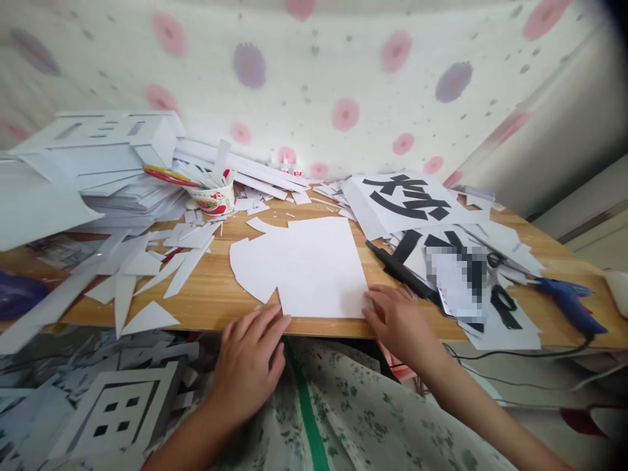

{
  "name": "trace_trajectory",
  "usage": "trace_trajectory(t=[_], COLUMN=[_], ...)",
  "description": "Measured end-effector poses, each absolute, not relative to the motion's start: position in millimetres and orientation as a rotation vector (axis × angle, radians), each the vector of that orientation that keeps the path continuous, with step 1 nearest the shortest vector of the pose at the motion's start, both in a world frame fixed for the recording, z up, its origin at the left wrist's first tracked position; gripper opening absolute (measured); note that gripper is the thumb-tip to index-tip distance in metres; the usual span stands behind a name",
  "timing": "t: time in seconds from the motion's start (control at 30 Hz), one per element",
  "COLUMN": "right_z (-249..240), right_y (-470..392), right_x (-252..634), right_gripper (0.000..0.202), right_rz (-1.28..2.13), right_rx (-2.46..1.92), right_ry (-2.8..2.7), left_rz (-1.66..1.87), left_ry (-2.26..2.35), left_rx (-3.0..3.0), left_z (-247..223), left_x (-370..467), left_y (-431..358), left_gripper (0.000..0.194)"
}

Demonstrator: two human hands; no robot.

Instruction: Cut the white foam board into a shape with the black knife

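Our left hand (248, 366) rests at the near edge of the wooden tabletop (216, 297), fingers loosely spread and flat, their tips touching the near left corner of the white rectangular sheet of card (321, 268); it grips nothing. Our right hand (400, 320) lies at the sheet's near right corner, fingers slightly curled and pressing down on the edge, also closed on nothing. Between the two hands the sheet lies flat on the table, straight ahead of our fingers, its sides running away from us toward the wall; both hands are about equally near, one at each near corner. An irregular white offcut (250, 265) overlaps the sheet's left side.

Just right of the sheet a slim black pen-like tool (400, 269) lies slantwise, close beyond our right fingers. Further right are white sheets printed with bold black characters (407, 196), black-handled scissors (498, 260) and a blue hot-glue gun (569, 302) with its cable trailing off the table. To the left, pointed white paper scraps (142, 275) litter the wood, and behind them stand a small paper cup holding strips (213, 196) and a stack of white cut-out boards (98, 150). A spotted cloth (314, 72) covers the wall.
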State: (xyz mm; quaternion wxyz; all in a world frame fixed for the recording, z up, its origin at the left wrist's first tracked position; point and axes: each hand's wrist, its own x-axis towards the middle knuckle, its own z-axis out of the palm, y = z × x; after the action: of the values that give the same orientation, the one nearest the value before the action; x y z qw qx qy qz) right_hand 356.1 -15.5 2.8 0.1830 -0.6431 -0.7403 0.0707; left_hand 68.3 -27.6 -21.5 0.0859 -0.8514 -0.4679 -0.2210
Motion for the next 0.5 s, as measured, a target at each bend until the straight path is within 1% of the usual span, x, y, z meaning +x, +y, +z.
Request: trace_trajectory(t=[0.07,0.13,0.23,0.3,0.37,0.4,0.47,0.5], right_z=[-5,-8,-5,-1,4,6,10,11], right_y=[-21,-20,-11,-5,-3,-3,-6,-8], right_x=[352,348,344,340,335,332,327,324], right_gripper=[0.032,0.035,0.038,0.042,0.052,0.059,0.072,0.077], right_rz=[0.307,0.533,0.885,1.022,1.153,1.219,1.303,1.310], right_rx=[-1.738,-1.698,-1.577,-1.417,-1.254,-1.183,-1.067,-1.024], right_ry=[-1.929,-1.662,-1.059,-0.685,-0.471,-0.422,-0.401,-0.409], left_rz=[-0.716,-0.791,-0.981,-1.198,-1.557,-1.817,-2.465,-2.799], left_ry=[-1.392,-1.417,-1.464,-1.547,-1.778,-1.943,-2.265,-2.374], left_rx=[-2.540,-2.547,-2.579,-2.608,-2.590,-2.527,-2.226,-2.009], left_z=[-23,-24,-21,-19,-15,-13,-7,-5], left_x=[71,73,72,73,75,76,82,85], left_y=[-29,-30,-32,-34,-34,-34,-31,-29], left_gripper=[0.037,0.037,0.039,0.041,0.038,0.034,0.026,0.025])
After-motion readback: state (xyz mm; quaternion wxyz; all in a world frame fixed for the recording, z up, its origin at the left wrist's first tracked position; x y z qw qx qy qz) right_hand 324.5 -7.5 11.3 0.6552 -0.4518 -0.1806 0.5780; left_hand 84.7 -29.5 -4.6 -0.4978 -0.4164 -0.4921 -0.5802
